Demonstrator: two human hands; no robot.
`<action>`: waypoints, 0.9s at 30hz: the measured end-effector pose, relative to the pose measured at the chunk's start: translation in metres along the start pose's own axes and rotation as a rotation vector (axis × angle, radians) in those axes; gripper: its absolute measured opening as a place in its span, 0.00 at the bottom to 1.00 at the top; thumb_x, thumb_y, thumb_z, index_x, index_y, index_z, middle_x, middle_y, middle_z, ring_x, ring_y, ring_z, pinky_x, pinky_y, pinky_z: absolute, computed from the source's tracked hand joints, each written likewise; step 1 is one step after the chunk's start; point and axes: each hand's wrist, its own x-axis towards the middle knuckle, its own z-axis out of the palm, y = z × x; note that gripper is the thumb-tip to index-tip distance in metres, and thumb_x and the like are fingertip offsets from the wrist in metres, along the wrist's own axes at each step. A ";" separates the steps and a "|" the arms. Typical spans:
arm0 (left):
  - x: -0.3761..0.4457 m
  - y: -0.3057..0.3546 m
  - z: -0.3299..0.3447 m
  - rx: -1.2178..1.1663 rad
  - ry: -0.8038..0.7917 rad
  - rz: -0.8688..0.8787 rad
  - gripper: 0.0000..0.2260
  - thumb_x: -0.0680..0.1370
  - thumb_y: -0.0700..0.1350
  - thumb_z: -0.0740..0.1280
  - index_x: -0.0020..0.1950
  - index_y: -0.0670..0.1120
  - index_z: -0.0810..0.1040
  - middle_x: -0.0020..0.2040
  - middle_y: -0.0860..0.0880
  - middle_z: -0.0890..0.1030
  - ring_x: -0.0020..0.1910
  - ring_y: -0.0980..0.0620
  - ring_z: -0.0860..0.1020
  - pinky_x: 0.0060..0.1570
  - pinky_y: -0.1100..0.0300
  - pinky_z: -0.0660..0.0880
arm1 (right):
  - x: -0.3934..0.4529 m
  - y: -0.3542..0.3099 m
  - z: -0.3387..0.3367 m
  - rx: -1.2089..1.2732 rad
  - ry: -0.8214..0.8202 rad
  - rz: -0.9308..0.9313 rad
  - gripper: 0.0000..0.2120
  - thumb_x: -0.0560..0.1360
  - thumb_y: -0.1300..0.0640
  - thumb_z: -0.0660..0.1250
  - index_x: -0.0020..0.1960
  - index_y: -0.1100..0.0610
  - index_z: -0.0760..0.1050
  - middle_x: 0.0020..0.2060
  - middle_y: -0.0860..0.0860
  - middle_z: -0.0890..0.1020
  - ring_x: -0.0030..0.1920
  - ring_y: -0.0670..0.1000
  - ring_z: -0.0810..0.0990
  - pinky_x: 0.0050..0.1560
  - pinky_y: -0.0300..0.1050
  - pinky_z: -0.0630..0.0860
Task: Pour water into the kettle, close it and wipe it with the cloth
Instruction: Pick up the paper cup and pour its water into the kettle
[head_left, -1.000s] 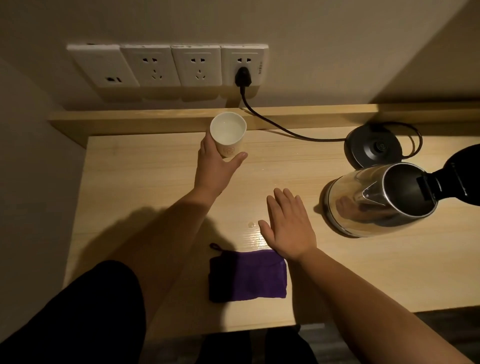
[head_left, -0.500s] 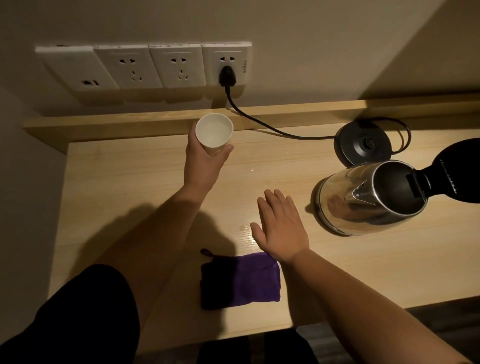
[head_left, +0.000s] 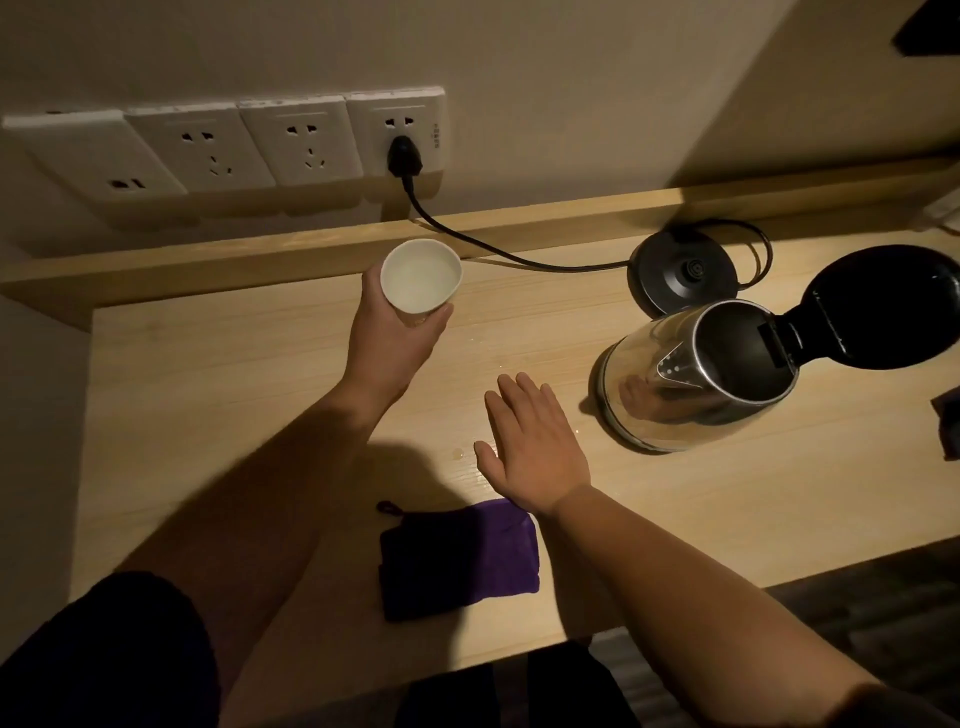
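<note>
Kettle (head_left: 696, 379) stands at the right of the frame on the table (head_left: 208, 395), off its black base (head_left: 683, 270), with its lid (head_left: 878, 306) swung fully back, so the mouth is ready to take water. Left hand (head_left: 387, 348) wraps around a white paper cup (head_left: 421, 283), upright in the upper middle of the frame, probably to keep the water in it level until it reaches the kettle. Right hand (head_left: 535, 447) lies flat and open on the table, holding nothing, near the kettle, likely ready to steady it. Purple cloth (head_left: 460, 558) waits folded at the lower middle, close by for the wipe. Pouring has not begun.
</note>
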 end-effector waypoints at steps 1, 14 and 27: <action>-0.002 0.007 0.000 -0.003 -0.009 0.010 0.35 0.70 0.53 0.76 0.69 0.60 0.58 0.61 0.58 0.68 0.56 0.62 0.70 0.42 0.81 0.66 | 0.000 0.000 0.000 0.001 0.003 -0.003 0.30 0.79 0.42 0.54 0.73 0.59 0.66 0.74 0.60 0.68 0.76 0.61 0.59 0.75 0.58 0.49; -0.015 0.093 0.016 0.102 -0.252 0.273 0.36 0.69 0.52 0.77 0.70 0.57 0.60 0.61 0.58 0.67 0.60 0.59 0.66 0.51 0.70 0.63 | -0.002 0.006 -0.002 0.004 -0.033 -0.055 0.31 0.81 0.42 0.50 0.77 0.59 0.59 0.78 0.59 0.59 0.78 0.61 0.52 0.75 0.57 0.41; -0.001 0.174 0.056 0.327 -0.580 0.591 0.36 0.69 0.53 0.77 0.71 0.53 0.62 0.65 0.52 0.70 0.59 0.59 0.68 0.50 0.72 0.63 | -0.002 0.008 0.006 0.064 0.051 -0.066 0.30 0.77 0.44 0.59 0.72 0.62 0.67 0.70 0.61 0.70 0.72 0.63 0.63 0.75 0.59 0.49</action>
